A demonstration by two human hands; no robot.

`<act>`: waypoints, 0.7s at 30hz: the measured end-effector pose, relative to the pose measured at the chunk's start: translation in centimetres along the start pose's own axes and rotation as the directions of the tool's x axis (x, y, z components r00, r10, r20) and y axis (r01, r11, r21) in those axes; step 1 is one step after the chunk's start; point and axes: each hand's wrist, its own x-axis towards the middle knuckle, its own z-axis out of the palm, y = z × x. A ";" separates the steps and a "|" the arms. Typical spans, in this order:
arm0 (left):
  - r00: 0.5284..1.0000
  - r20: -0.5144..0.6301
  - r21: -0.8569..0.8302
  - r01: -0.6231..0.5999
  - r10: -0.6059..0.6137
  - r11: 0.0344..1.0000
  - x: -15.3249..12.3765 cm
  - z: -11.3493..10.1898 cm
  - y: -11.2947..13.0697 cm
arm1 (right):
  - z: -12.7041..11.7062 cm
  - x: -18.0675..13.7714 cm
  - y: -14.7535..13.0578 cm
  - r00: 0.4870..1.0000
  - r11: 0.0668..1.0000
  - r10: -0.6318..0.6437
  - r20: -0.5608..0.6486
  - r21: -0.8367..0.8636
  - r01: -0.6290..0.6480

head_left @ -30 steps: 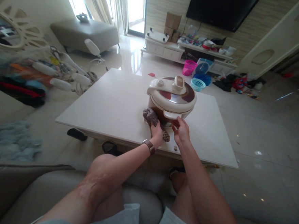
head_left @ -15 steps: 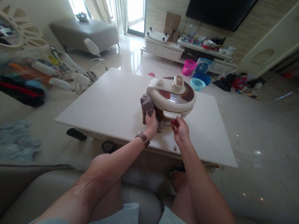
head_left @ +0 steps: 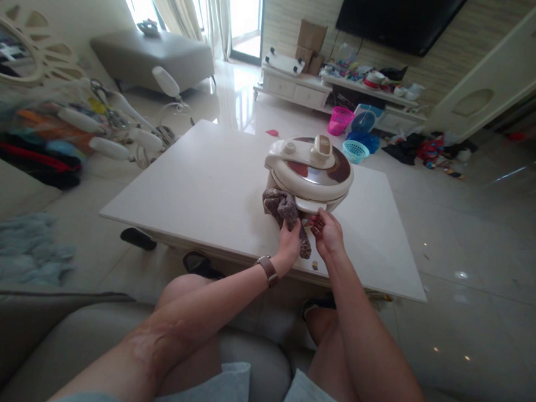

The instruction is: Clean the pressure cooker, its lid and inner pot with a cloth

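Setting: home, living room.
- Far wall: wall-mounted television above a low white TV cabinet strewn with household clutter; cardboard boxes to its left.
- Far left: curtains beside a bright glass door; grey upholstered bench.
- Centre: white coffee table bearing an electric pressure cooker; slippers beneath its near edge.
- Near: beige sofa.
- Floor: glossy pale tiles, with a pink basket and a blue basket by the cabinet.
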 end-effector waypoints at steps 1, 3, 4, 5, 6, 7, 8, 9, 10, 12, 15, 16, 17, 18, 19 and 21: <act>1.000 -0.018 -0.004 -0.001 0.001 1.000 0.5 -0.1 0.1 | 0.0 0.0 0.0 1.000 1.000 -0.002 0.000 -0.003 0.002; 0.996 -0.084 -0.030 -0.005 0.002 1.000 1.7 -0.3 0.4 | -0.1 0.1 0.0 1.000 1.000 -0.008 -0.008 -0.003 0.008; 0.992 -0.128 -0.057 -0.005 -0.002 0.998 2.6 -0.4 0.7 | -0.1 0.2 0.0 1.000 1.000 -0.010 -0.015 -0.001 0.010; 0.985 -0.173 -0.095 -0.001 -0.016 0.995 3.5 -0.5 1.2 | -0.1 0.2 -0.1 1.000 1.000 -0.009 -0.022 0.003 0.009; 0.976 -0.213 -0.145 0.009 -0.040 0.989 4.4 -0.7 1.7 | -0.1 0.3 -0.2 1.000 1.000 -0.005 -0.031 0.007 0.005; 0.969 -0.235 -0.204 0.022 -0.071 0.979 5.3 -0.8 2.3 | -0.1 0.3 -0.3 0.999 1.000 0.000 -0.041 0.011 0.001; 0.965 -0.240 -0.268 0.039 -0.106 0.963 6.2 -1.0 2.9 | -0.2 0.3 -0.4 0.999 1.000 0.003 -0.053 0.015 -0.002; 0.963 -0.233 -0.327 0.054 -0.136 0.944 7.0 -1.2 3.6 | -0.2 0.4 -0.5 0.998 1.000 0.002 -0.066 0.019 -0.001; 0.963 -0.222 -0.376 0.058 -0.151 0.925 7.6 -1.4 4.3 | -0.3 0.4 -0.6 0.997 1.000 -0.003 -0.077 0.023 0.005; 0.968 -0.225 -0.424 0.005 -0.111 0.906 8.7 -1.9 5.7 | -0.4 0.6 -0.7 0.996 0.999 -0.022 -0.090 0.033 0.025; 0.946 -0.287 -0.288 -0.238 0.153 0.928 9.3 -2.7 7.2 | -0.8 0.8 -0.9 0.994 0.998 -0.041 -0.097 0.047 0.045; 0.919 -0.276 -0.181 -0.338 0.282 0.924 9.3 -2.9 7.6 | -0.9 0.9 -1.0 0.994 0.998 -0.043 -0.101 0.050 0.049; 0.882 -0.226 -0.052 -0.435 0.414 0.899 9.0 -3.0 7.9 | -1.0 1.0 -1.1 0.993 0.997 -0.048 -0.112 0.052 0.054; 0.836 -0.130 0.088 -0.526 0.533 0.846 8.7 -3.0 8.2 | -1.1 1.1 -1.1 0.990 0.997 -0.054 -0.126 0.053 0.061; 0.784 0.007 0.226 -0.606 0.621 0.763 8.1 -2.9 8.4 | -1.2 1.2 -1.2 0.988 0.996 -0.062 -0.145 0.052 0.070; 0.680 0.320 0.450 -0.722 0.659 0.526 6.5 -2.4 8.8 | -1.5 1.4 -1.3 0.979 0.995 -0.075 -0.187 0.049 0.085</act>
